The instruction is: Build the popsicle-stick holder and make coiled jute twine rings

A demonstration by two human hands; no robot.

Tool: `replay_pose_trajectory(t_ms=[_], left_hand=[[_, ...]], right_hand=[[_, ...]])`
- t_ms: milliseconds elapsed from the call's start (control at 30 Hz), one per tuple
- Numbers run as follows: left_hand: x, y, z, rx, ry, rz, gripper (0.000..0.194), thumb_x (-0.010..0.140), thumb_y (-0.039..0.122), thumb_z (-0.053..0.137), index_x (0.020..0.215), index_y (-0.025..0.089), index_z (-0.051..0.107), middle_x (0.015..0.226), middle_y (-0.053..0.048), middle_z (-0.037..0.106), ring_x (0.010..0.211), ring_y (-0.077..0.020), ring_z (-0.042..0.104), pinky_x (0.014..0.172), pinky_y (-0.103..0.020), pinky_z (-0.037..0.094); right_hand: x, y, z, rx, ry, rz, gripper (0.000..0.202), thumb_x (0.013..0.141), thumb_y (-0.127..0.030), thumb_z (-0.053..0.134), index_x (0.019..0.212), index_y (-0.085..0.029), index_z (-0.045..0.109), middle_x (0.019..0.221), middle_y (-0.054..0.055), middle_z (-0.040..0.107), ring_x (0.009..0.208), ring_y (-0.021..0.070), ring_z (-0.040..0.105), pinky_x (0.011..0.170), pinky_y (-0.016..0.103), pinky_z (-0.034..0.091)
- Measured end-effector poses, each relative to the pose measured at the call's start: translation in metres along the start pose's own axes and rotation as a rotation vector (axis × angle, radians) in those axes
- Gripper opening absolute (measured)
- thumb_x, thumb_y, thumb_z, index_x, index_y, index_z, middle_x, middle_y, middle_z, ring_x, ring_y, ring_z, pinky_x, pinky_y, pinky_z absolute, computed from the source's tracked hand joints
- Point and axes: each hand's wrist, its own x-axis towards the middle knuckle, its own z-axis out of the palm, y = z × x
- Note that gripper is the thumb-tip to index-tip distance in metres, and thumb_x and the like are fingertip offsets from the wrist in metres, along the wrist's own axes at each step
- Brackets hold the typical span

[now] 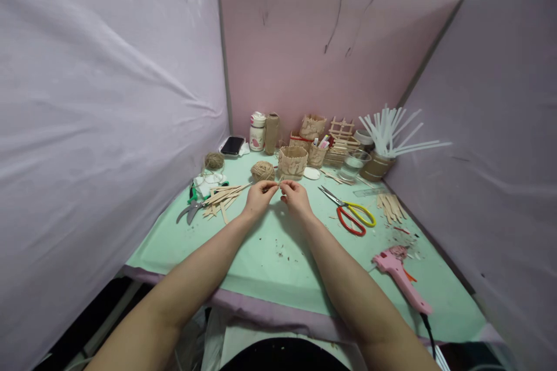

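Note:
My left hand [260,197] and my right hand [296,197] meet over the middle of the table, fingertips pinched together. Between them is a small piece of thin tan twine [281,180], mostly hidden by the fingers. Just behind my left hand sits a ball of twine [263,170]. Beyond my right hand stands a woven-looking tan basket [293,163], with a white oval disc [311,173] beside it. Wooden craft sticks [224,200] lie in a loose heap to the left of my left hand.
Scissors [348,211] lie open on the right, with a pink glue gun [402,278] nearer the front edge. Pruning shears [190,212] rest at left. Glue sticks [389,133] fan out of a brown pot; a clear cup [353,166] holds liquid. Fabric walls enclose both sides.

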Motion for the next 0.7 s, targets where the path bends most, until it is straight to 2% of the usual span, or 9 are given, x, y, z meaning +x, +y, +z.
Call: replay_pose_trajectory(t_ms=[67, 133, 367, 500, 600, 700], left_hand=[[-0.0002, 0.0004, 0.0002, 0.006, -0.006, 0.003, 0.02, 0.075, 0.027, 0.062, 0.085, 0.013, 0.071, 0.088, -0.009, 0.073, 0.083, -0.0195, 0.065, 0.076, -0.031, 0.05], [-0.0007, 0.0001, 0.0005, 0.018, -0.018, 0.008, 0.019, 0.075, 0.026, 0.061, 0.085, 0.013, 0.072, 0.088, -0.009, 0.073, 0.083, -0.0195, 0.065, 0.076, -0.031, 0.05], [-0.0031, -0.0031, 0.0028, 0.042, -0.017, 0.036, 0.017, 0.075, 0.025, 0.061, 0.082, 0.015, 0.072, 0.084, -0.007, 0.072, 0.079, -0.0178, 0.064, 0.073, -0.029, 0.05], [-0.0036, -0.0037, 0.0033, 0.055, -0.008, 0.048, 0.017, 0.075, 0.026, 0.061, 0.082, 0.015, 0.071, 0.084, -0.006, 0.071, 0.078, -0.0172, 0.064, 0.071, -0.028, 0.049], [-0.0041, -0.0027, 0.0032, 0.075, -0.009, 0.049, 0.017, 0.075, 0.027, 0.06, 0.082, 0.016, 0.071, 0.084, -0.006, 0.071, 0.078, -0.0169, 0.063, 0.069, -0.027, 0.049], [-0.0036, -0.0011, 0.002, 0.082, -0.003, 0.043, 0.017, 0.076, 0.028, 0.06, 0.082, 0.016, 0.071, 0.085, -0.006, 0.071, 0.08, -0.0171, 0.063, 0.069, -0.027, 0.048]], right_hand=[[0.0009, 0.0028, -0.0005, -0.081, 0.022, -0.093, 0.022, 0.062, -0.036, 0.064, 0.074, -0.019, 0.059, 0.065, -0.004, 0.053, 0.058, 0.0091, 0.044, 0.053, 0.022, 0.036], [0.0014, 0.0045, -0.0008, -0.123, 0.039, -0.123, 0.022, 0.063, -0.037, 0.064, 0.075, -0.018, 0.06, 0.065, -0.004, 0.054, 0.057, 0.0092, 0.044, 0.053, 0.022, 0.036], [0.0006, 0.0024, -0.0011, 0.033, 0.033, 0.049, 0.021, 0.057, -0.03, 0.066, 0.072, -0.019, 0.059, 0.067, -0.004, 0.051, 0.06, 0.0089, 0.046, 0.051, 0.021, 0.037], [0.0004, 0.0002, -0.0018, 0.044, 0.04, 0.108, 0.019, 0.055, -0.028, 0.067, 0.069, -0.018, 0.058, 0.067, -0.003, 0.05, 0.06, 0.0093, 0.046, 0.05, 0.021, 0.036], [0.0006, -0.0007, -0.0023, 0.022, 0.041, 0.072, 0.018, 0.057, -0.029, 0.066, 0.07, -0.017, 0.061, 0.066, -0.002, 0.051, 0.06, 0.0092, 0.045, 0.051, 0.021, 0.036], [0.002, 0.0009, -0.0031, -0.064, 0.051, -0.025, 0.018, 0.059, -0.031, 0.064, 0.07, -0.017, 0.062, 0.065, -0.002, 0.052, 0.059, 0.0093, 0.044, 0.051, 0.021, 0.036]])
